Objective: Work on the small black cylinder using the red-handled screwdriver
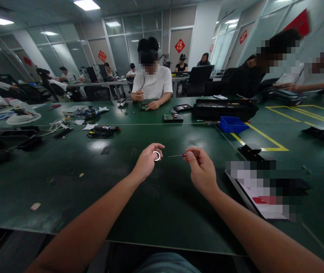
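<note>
From the head camera, both bare forearms reach out over the dark green table. The blue bin serves as the landmark. Nearer the viewer than the blue bin and well to its left, the left hand is raised just above the table, pinching a small white ring between thumb and forefinger. The right hand, also nearer than the bin and slightly to its left, is closed around the red handle of a thin screwdriver. Its shaft points towards the ring, and the tip stops just short of it without touching. Just behind the blue bin lies a long black case, and to the bin's left, at about the same depth, lies a circuit board. Farther left of the bin sits a coil of black cable. Yellow tape lines run along the table from beside the bin. Beyond the bin and to its left, a person in a white shirt sits across the table with both hands on it.
</note>
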The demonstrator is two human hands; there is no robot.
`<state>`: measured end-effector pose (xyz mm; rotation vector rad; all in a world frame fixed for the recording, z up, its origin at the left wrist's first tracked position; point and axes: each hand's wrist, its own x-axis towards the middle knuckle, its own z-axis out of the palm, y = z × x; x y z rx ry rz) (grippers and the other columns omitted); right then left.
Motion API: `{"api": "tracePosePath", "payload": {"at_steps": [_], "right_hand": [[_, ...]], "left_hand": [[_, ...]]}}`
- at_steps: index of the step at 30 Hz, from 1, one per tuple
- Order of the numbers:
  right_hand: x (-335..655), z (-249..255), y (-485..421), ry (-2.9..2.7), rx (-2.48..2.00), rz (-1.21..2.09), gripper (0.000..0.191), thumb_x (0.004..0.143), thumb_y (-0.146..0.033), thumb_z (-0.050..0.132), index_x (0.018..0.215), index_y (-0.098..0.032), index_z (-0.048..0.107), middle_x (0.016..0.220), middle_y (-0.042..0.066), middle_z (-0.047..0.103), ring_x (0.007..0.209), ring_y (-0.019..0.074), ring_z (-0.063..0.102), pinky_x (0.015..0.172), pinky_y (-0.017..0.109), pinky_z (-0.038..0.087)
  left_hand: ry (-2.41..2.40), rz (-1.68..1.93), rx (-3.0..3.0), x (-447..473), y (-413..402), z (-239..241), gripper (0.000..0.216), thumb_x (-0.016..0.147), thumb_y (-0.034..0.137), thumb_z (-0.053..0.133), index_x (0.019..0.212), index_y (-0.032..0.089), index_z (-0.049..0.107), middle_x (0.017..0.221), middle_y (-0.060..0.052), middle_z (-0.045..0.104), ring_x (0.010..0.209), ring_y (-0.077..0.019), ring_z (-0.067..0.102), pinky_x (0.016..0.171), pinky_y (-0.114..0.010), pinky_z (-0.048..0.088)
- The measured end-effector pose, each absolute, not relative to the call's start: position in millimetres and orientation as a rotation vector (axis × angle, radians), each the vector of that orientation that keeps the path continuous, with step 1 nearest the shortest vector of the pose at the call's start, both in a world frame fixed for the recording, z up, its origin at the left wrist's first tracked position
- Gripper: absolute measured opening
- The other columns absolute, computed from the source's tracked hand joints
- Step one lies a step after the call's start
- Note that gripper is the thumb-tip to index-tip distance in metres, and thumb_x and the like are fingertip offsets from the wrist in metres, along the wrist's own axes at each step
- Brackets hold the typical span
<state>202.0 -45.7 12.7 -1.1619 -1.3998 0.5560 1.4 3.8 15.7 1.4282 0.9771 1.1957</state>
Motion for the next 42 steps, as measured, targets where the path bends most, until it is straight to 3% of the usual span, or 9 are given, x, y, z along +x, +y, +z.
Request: {"api": "tracePosePath", "payload": {"at_steps": [8, 12, 16, 20, 24, 42], "right_hand": [[200, 6, -41, -1.484, -1.222, 0.631, 0.027, 0.098, -0.045, 0.052, 0.110, -0.024, 0.063, 0.100, 0.006, 0.073, 0.094, 0.0237, 0.069, 0.083, 0.039, 0.052], [201, 16, -45, -1.545, -1.356, 0.575, 0.033, 0.097, -0.050, 0.052, 0.090, -0.022, 0.067, 0.079, 0.004, 0.071, 0.071, 0.0207, 0.066, 0.067, 0.034, 0.047], [200, 22, -49, -1.543, -1.340, 0.624, 0.037, 0.092, -0.053, 0.058, 0.074, -0.022, 0.063, 0.063, 0.000, 0.064, 0.058, 0.0176, 0.060, 0.057, 0.031, 0.043], [198, 20, -48, -1.419, -1.203, 0.725, 0.025, 0.091, -0.044, 0.059, 0.088, -0.021, 0.067, 0.071, 0.002, 0.069, 0.066, 0.0188, 0.066, 0.065, 0.033, 0.051], [199, 19, -46, -1.304, -1.123, 0.724, 0.025, 0.091, -0.041, 0.059, 0.101, -0.020, 0.068, 0.085, 0.006, 0.074, 0.078, 0.0208, 0.070, 0.076, 0.038, 0.056], [203, 9, -40, -1.378, -1.241, 0.655, 0.026, 0.096, -0.045, 0.056, 0.102, -0.022, 0.066, 0.094, 0.007, 0.075, 0.088, 0.0238, 0.071, 0.082, 0.042, 0.054]], "left_hand": [[1.197, 0.774, 2.087, 0, -14, -2, 0.048, 0.079, 0.002, 0.051, 0.123, 0.019, 0.055, 0.114, -0.009, 0.062, 0.105, -0.0232, 0.059, 0.096, -0.040, 0.046], [1.210, 0.758, 2.161, -3, -9, -1, 0.030, 0.087, 0.008, 0.056, 0.115, 0.019, 0.061, 0.115, -0.009, 0.064, 0.108, -0.0238, 0.060, 0.099, -0.040, 0.048], [1.173, 0.834, 2.199, -9, 0, -3, 0.031, 0.087, 0.010, 0.065, 0.116, 0.020, 0.065, 0.121, -0.007, 0.064, 0.115, -0.0233, 0.060, 0.106, -0.041, 0.046], [1.255, 0.922, 2.100, -12, 5, -7, 0.046, 0.087, 0.011, 0.068, 0.131, 0.020, 0.059, 0.128, -0.008, 0.064, 0.118, -0.0229, 0.060, 0.107, -0.041, 0.046], [1.266, 0.916, 2.170, -14, 7, -9, 0.037, 0.090, 0.017, 0.068, 0.127, 0.021, 0.063, 0.126, -0.008, 0.066, 0.120, -0.0246, 0.058, 0.107, -0.044, 0.045], [1.198, 0.873, 2.259, -11, 3, -4, 0.036, 0.090, 0.020, 0.070, 0.126, 0.023, 0.065, 0.117, -0.006, 0.070, 0.112, -0.0246, 0.060, 0.103, -0.043, 0.045]]}}
